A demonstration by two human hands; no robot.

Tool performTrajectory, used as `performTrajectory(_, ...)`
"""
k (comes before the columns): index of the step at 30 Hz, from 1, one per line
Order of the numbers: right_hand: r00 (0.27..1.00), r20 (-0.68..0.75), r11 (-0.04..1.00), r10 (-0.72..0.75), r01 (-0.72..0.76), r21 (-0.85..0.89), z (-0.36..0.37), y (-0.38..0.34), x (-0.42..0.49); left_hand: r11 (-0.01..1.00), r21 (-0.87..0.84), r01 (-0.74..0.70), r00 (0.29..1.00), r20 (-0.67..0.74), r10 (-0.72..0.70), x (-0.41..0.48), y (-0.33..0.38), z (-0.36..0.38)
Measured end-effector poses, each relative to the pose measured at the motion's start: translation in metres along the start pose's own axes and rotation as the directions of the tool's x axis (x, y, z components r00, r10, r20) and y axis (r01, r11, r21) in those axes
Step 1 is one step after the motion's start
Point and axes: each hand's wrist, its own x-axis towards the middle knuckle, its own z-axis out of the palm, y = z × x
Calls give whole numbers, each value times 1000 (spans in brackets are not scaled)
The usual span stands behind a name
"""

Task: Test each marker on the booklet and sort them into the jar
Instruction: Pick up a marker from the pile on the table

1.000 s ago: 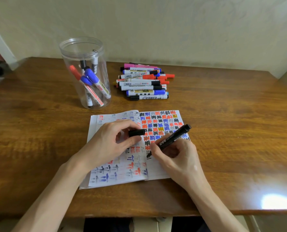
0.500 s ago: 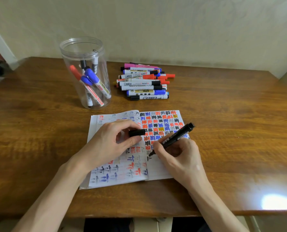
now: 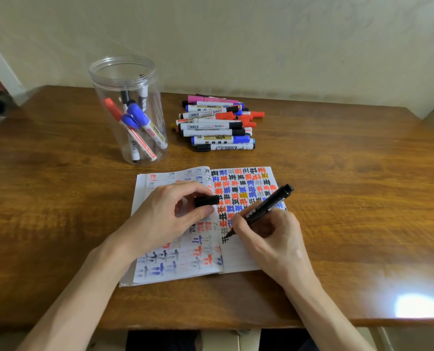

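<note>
one jar (image 3: 97, 72), one booklet (image 3: 240, 259), perhaps eighteen markers (image 3: 212, 133)

Left hand (image 3: 170, 214) was palm-down, thumb and forefinger pinching a black cap (image 3: 207, 200), other fingers curled under. Right hand (image 3: 269, 234) held a black marker (image 3: 264, 211) in a writing grip, tip down. Both forearms were bare, angled inward from the table's (image 3: 337, 173) near edge.

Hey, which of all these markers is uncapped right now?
The black marker in the right hand, tip on the booklet; the left hand pinches its black cap. The rest sit in the jar or the pile.
</note>
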Motion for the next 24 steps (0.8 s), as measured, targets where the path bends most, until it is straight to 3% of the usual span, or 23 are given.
performTrajectory(24,998,67,1000,16,-14,-28,1,-6,-2,1000,8,-9,1000,-4,9,0,2,0)
